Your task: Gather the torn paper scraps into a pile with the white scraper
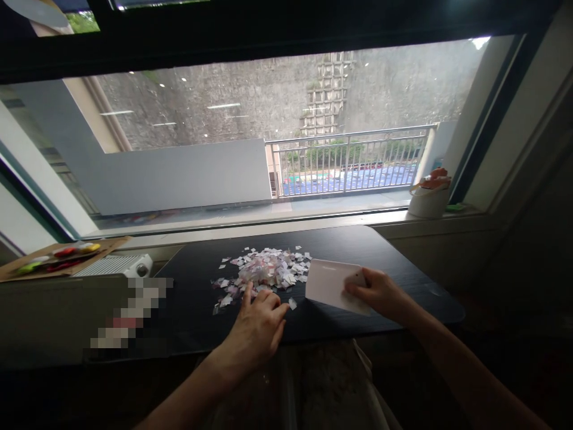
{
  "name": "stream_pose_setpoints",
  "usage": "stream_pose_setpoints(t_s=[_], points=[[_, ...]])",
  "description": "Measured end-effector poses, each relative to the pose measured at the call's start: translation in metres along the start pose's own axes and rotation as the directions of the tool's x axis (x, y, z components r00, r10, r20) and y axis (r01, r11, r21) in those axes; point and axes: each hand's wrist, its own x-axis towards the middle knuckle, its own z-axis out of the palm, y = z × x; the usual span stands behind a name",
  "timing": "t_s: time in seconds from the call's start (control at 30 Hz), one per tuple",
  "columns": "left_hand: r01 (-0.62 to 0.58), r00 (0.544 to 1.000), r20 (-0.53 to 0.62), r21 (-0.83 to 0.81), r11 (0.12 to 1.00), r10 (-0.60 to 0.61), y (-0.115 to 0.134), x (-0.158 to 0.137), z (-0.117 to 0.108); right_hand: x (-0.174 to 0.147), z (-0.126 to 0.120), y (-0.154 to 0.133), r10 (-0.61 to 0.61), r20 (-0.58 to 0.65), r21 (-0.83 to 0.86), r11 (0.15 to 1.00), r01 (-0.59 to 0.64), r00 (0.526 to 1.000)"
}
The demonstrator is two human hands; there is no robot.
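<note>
A loose heap of small paper scraps [268, 269], white with some pink and purplish bits, lies on the dark tabletop. My left hand [262, 322] is palm down at the near side of the heap, its index finger stretched to the scraps and the other fingers bent but apart. One stray scrap [292, 303] lies by its fingertips. In my right hand [380, 292] is a pale, flat rectangular card [329, 280], gripped by its right end between thumb and fingers. The card is tilted over the table, its left edge close to the heap's right side.
The dark table [394, 269] has rounded right corners and stands against a window sill [206, 227]. On the sill at right is a white bucket [430, 200] with an orange thing on top. A white ridged appliance [116, 266] and cardboard [27, 263] with colourful items are at left.
</note>
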Motion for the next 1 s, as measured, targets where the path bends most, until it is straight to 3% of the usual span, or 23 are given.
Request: stream_pose_setpoints(t_s=[0.2, 0.33, 0.43, 0.6, 0.8, 1.0], points=[[-0.018, 0.997, 0.074, 0.057, 0.998, 0.014, -0.003, 0.002, 0.006, -0.006, 0.012, 0.001, -0.014, 0.036, 0.217, 0.976, 0.006, 0.999], [-0.03, 0.998, 0.05, 0.088, 0.996, 0.026, -0.012, -0.011, 0.007, -0.003, 0.025, -0.006, -0.013, 0.049, 0.09, 0.996, 0.009, 0.999], [-0.023, 0.999, 0.033, 0.077, 0.997, 0.021, -0.015, -0.016, 0.009, -0.003, 0.016, -0.007, 0.012, 0.01, -0.009, 1.0, -0.012, 1.0], [0.002, 1.0, 0.028, 0.01, 1.0, -0.003, -0.011, -0.014, 0.005, -0.006, -0.002, -0.003, 0.037, -0.009, 0.074, 0.997, -0.036, 0.999], [0.004, 0.999, 0.049, -0.005, 1.0, -0.004, -0.003, -0.004, -0.003, -0.009, 0.0, -0.003, 0.062, 0.039, 0.066, 0.996, -0.065, 0.997], [-0.022, 0.993, 0.112, -0.013, 1.0, 0.023, 0.011, 0.012, -0.003, -0.012, -0.005, 0.004, 0.069, 0.005, 0.101, 0.993, -0.069, 0.998]])
